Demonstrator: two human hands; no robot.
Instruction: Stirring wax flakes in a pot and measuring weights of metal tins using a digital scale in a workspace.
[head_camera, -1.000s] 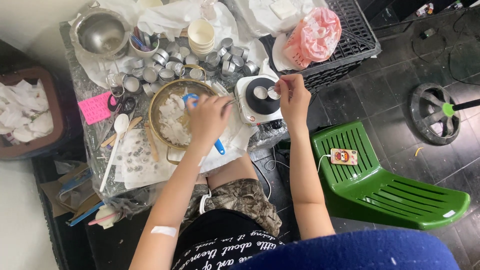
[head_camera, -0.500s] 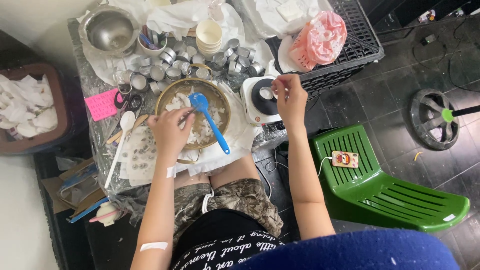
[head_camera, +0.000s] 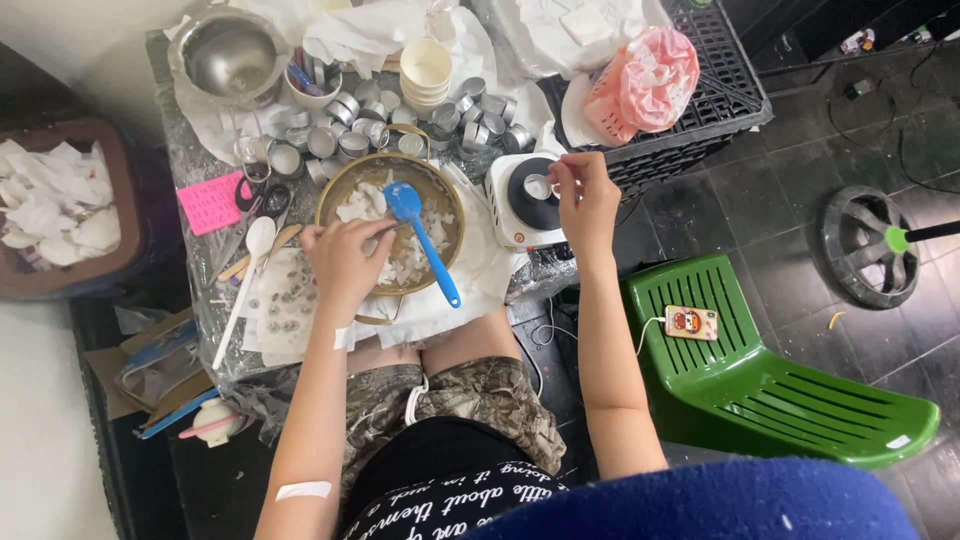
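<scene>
Our left hand (head_camera: 345, 262) pinches sth. at the pan (head_camera: 392, 222) rim, prob. wax. Right hand (head_camera: 585, 195) grips a light tin cup (head_camera: 538, 187) by its rim over the hotplate (head_camera: 525, 200); thin, dents easily.

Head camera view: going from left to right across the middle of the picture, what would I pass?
Brown bin of white scraps → pink note → white spoon → left hand → blue spatula in the brass bowl → small hotplate → right hand → green chair → black wheel.
</scene>
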